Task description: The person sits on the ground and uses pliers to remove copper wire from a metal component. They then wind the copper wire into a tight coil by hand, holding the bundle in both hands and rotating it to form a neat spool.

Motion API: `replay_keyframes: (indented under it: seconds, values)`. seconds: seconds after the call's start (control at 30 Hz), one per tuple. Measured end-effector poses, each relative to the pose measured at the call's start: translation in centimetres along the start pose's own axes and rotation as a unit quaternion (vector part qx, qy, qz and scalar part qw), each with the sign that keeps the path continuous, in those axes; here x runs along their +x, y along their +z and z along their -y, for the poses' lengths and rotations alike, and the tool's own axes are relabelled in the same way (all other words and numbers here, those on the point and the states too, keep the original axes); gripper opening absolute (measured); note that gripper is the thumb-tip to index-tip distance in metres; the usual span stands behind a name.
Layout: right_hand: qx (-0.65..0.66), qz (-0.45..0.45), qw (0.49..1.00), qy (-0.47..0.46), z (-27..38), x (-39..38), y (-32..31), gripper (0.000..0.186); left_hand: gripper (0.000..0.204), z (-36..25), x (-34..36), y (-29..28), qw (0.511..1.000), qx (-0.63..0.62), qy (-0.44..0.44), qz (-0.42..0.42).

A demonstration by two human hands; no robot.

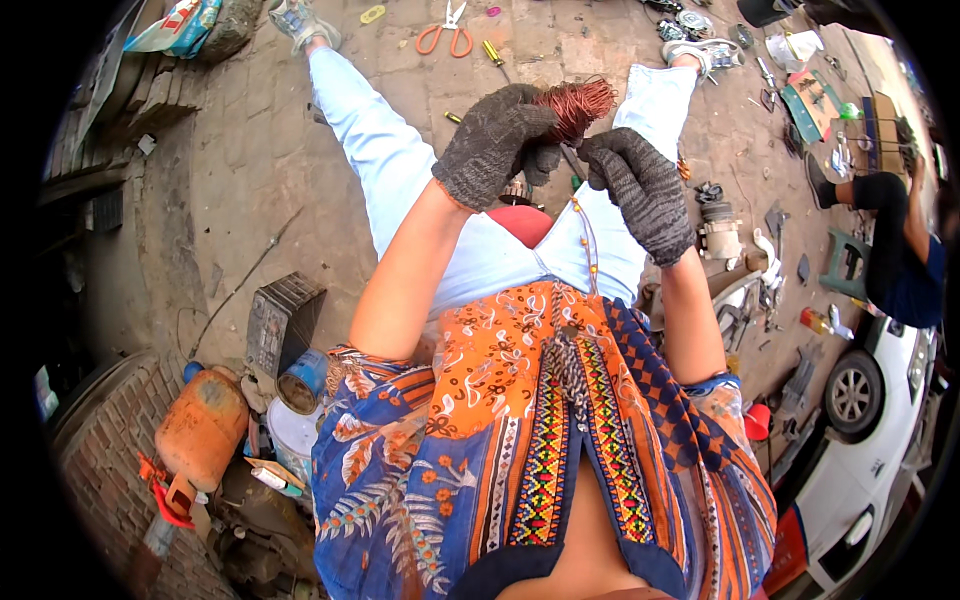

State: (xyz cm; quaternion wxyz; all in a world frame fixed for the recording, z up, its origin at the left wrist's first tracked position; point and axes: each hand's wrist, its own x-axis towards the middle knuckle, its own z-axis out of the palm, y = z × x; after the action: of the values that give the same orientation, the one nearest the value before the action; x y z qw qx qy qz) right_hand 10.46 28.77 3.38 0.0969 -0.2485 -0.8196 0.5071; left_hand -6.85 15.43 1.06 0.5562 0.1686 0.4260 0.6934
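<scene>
The left hand (pixel 495 140), in a dark knitted glove, is closed around a bundle of copper wire (pixel 578 103), held above the person's knees. The right hand (pixel 640 185), gloved too, sits just beside the bundle with fingers curled; whether it grips a strand cannot be told. Orange-handled scissors (pixel 446 33) lie on the ground beyond the bundle.

Daylit paved stone ground (pixel 250 140) strewn with tools, a brick wall (pixel 110 420) at left, a white car (pixel 870 440) at right.
</scene>
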Motion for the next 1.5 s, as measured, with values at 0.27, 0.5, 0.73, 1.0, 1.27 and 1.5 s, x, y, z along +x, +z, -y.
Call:
replay_keyframes:
  seconds: [0.27,0.5,0.73,1.0,1.27,1.5]
  values:
    - [0.038,0.029,0.995,0.084,1.0,2.8,-5.2,0.019,0.059,-3.6,-3.0,1.9,0.990,0.075,-0.033,0.111]
    - [0.096,-0.109,0.989,-0.013,2.8,1.6,-3.3,0.024,0.058,-3.2,-3.2,2.0,0.998,0.061,0.020,0.025]
    - [0.262,-0.128,0.956,0.028,3.8,0.5,-3.7,0.030,0.047,-3.5,-3.0,2.2,0.995,0.087,0.050,0.020]
    - [0.168,-0.137,0.966,-0.139,6.4,-0.4,-3.2,0.028,0.042,-3.4,-3.1,2.6,0.991,0.108,0.077,0.023]
    - [0.056,-0.164,0.972,-0.157,6.3,-0.7,-1.5,0.031,0.064,-2.4,-2.6,2.7,0.999,-0.013,0.044,0.014]
    - [0.054,-0.168,0.973,-0.151,6.5,-0.9,-1.2,0.026,0.049,-2.1,-2.6,3.3,0.998,0.020,0.051,-0.038]
